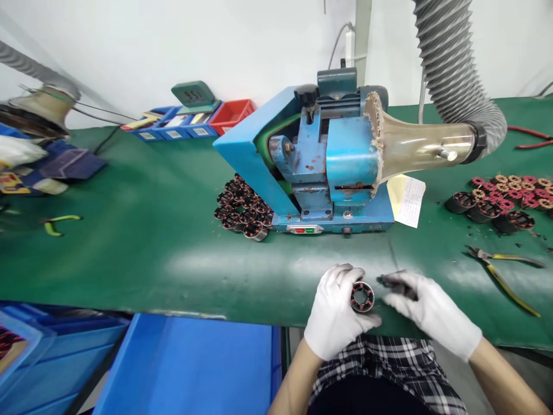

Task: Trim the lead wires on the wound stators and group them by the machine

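The left hand (pixel 334 314), in a white glove, is curled round a small stator (pixel 362 297) at the near edge of the green surface (pixel 151 248). Its fingers wrap the metal ring from behind and below, and the thumb lies under it, so the open end with its copper windings faces the camera.

The right hand (pixel 425 308), also gloved, is closed loosely on a dark, thin tool (pixel 395 280), blurred, whose tip points at the stator and lies just beside its rim. Whether the tip touches the stator cannot be told.

Both hands sit low over the surface, close together, in front of a blue machine (pixel 319 167). A ribbed hose (pixel 453 63) joins the machine's clear funnel (pixel 415 147) on the right.

A cluster of stators (pixel 244 210) lies against the machine's left foot. More stators (pixel 505 199), some with red and tan windings, lie well to the right. Yellow-handled pliers (pixel 503 274) rest on the surface near the right hand. A paper slip (pixel 408 199) leans by the machine. Blue and red bins (pixel 190 124) stand at the back, and a blue crate (pixel 190 363) sits below the surface edge.
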`<state>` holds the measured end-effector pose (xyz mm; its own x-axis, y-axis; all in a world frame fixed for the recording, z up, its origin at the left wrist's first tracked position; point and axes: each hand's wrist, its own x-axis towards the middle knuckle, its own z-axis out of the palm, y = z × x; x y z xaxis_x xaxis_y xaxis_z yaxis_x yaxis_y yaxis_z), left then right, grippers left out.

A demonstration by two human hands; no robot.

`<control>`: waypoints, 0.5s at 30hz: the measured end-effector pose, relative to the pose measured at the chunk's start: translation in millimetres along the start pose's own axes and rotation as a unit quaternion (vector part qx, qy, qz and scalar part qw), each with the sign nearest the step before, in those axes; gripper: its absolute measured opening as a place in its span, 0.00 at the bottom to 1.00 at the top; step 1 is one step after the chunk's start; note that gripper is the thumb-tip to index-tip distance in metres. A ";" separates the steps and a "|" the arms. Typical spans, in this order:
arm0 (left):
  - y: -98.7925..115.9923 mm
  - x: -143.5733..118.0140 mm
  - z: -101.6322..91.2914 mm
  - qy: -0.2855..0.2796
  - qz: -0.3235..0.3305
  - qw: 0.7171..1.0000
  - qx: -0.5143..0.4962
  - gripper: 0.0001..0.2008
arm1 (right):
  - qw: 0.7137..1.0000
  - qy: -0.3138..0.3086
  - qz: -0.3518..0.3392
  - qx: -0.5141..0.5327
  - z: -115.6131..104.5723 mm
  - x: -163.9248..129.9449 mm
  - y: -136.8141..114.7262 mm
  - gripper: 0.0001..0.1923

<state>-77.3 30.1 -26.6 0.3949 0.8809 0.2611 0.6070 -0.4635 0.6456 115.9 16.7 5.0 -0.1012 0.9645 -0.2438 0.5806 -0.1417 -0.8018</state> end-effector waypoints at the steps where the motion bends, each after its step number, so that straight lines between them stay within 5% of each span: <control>1: -0.8 0.1 -0.9 -0.010 0.006 1.000 0.002 0.27 | 0.999 -0.040 -0.031 -0.019 1.9 -1.0 -5.2 0.14; 4: -3.2 -0.8 -1.8 -0.028 0.007 1.000 -0.001 0.22 | 0.993 -0.099 -0.047 -0.045 10.1 -1.6 -17.2 0.08; 8: -4.3 -3.0 1.0 -0.025 -0.004 1.000 -0.012 0.23 | 0.991 -0.114 0.025 0.063 3.9 5.1 -17.5 0.11; 12: -2.8 -3.0 2.1 -0.023 -0.009 1.000 -0.011 0.24 | 0.980 0.016 0.104 0.166 -15.6 7.6 -12.1 0.14; 15: -0.9 -2.0 -1.2 -0.022 -0.007 1.000 -0.010 0.24 | 0.989 0.076 0.032 0.123 -16.2 1.1 -11.5 0.11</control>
<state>-79.5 28.8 -26.9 0.4166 0.8820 0.2203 0.5993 -0.4486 0.6630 122.2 22.9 22.8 0.0637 0.9715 -0.2284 0.3656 -0.2357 -0.9005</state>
